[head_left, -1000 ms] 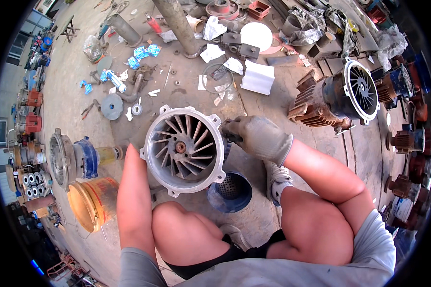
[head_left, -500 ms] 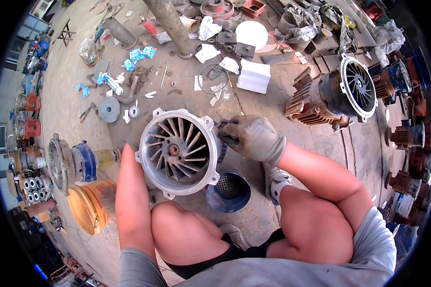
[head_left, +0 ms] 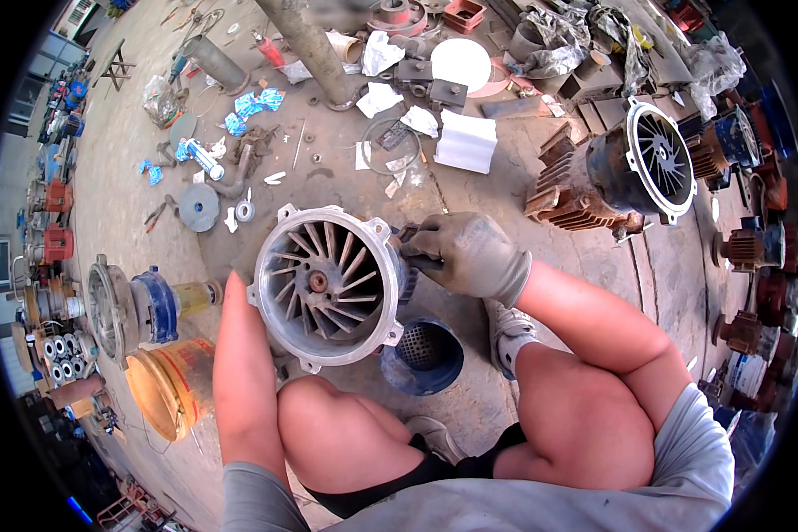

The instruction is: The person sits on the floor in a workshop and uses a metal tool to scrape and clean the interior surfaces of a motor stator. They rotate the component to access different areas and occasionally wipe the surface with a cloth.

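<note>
In front of my knees stands a round grey metal housing (head_left: 285, 341) with bolt lugs around its rim, its open face toward me. Inside sits a bladed impeller (head_left: 317, 282) with a rusty hub. My right hand (head_left: 472, 257), in a dirty grey glove, is closed at the housing's right side, its fingers curled on a small dark part I cannot make out. My left forearm (head_left: 242, 372) reaches up along the housing's left side; the left hand itself is hidden behind it. A blue, cup-shaped part (head_left: 424, 359) with a perforated bottom stands just below the housing.
A yellow bucket (head_left: 164, 390) and a flanged blue pump part (head_left: 155, 306) stand left. A rusty finned motor (head_left: 585, 191) with an exposed impeller lies right. Ahead are a thick metal post (head_left: 315, 53), a white block (head_left: 466, 142), a tube (head_left: 206, 160) and scattered scraps.
The view has shifted slightly, moving the housing a little left in the picture. My right hand keeps its closed posture at the housing's side.
</note>
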Motion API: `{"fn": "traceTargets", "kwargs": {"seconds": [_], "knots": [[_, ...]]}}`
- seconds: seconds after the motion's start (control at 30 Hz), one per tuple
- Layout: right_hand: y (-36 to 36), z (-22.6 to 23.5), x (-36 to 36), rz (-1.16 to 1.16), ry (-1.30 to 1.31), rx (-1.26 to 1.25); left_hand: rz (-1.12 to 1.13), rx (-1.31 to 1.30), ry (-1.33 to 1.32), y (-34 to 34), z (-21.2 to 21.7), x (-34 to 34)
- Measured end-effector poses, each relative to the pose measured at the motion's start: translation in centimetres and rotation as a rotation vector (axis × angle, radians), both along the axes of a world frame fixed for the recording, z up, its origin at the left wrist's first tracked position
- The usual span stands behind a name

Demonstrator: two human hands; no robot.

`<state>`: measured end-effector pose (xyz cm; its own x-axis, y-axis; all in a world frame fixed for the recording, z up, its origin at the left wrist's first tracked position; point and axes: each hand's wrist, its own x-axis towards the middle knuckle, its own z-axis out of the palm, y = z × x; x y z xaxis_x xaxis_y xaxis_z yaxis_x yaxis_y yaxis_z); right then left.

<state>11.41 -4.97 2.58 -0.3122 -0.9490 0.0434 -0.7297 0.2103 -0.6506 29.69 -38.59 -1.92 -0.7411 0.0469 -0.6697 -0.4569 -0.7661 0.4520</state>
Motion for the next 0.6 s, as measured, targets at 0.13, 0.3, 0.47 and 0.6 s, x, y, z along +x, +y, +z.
{"fn": "traceTargets", "kwargs": {"seconds": [0.13,0.3,0.47,0.6], "knots": [[-0.2,0.4,0.0,-0.043,-0.003,0.073,0.014,0.003,-0.006,0.0,-0.1,0.0],[-0.4,0.7,0.1,-0.054,0.009,0.166,0.029,0.007,-0.015,0.3,0.2,-0.1],[-0.2,0.2,-0.1,-0.028,-0.025,0.044,0.001,0.024,0.008,0.5,0.5,0.3],[-0.2,-0.3,-0.4,-0.052,-0.013,0.097,0.013,0.036,0.029,0.4,0.3,0.1]]}}
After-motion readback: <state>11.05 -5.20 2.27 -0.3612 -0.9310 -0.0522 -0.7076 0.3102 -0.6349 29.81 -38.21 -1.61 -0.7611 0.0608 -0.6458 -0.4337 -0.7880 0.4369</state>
